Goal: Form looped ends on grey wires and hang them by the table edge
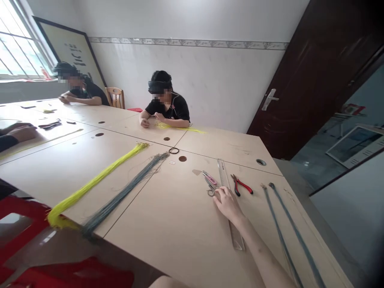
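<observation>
Spanning ruler (222, 172), our right hand (229, 205) lies at scissors (211, 186), left of ruler; whether fingers (222, 191) grasp, we cannot tell.

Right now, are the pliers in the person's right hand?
No, the pliers lie on the table, beside the right hand.

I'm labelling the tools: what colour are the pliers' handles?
Red and black; the handles show best in the head view, the only one.
</observation>
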Demonstrator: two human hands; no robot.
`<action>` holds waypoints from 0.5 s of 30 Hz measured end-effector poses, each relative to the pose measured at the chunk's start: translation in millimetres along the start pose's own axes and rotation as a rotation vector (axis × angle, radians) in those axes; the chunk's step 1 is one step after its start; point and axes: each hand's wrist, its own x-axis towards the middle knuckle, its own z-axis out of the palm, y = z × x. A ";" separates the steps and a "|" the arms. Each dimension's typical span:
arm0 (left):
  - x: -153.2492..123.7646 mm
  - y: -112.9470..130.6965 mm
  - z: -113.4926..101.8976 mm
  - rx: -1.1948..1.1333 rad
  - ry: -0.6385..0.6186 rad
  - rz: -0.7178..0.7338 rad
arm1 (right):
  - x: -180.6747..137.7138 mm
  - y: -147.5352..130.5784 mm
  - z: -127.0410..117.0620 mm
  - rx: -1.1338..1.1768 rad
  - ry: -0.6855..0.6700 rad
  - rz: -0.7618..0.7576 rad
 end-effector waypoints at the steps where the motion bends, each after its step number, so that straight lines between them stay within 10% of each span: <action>1: -10.7 2.7 -7.4 -0.021 0.013 -0.028 | 2.7 0.5 5.3 -0.008 0.028 0.017; 6: -47.7 -21.0 -78.6 -0.119 0.168 -0.206 | 7.3 6.3 27.3 -0.010 0.168 0.083; 15: -61.6 -160.4 -262.4 0.179 0.900 -0.724 | 5.4 13.0 35.7 0.045 0.251 0.028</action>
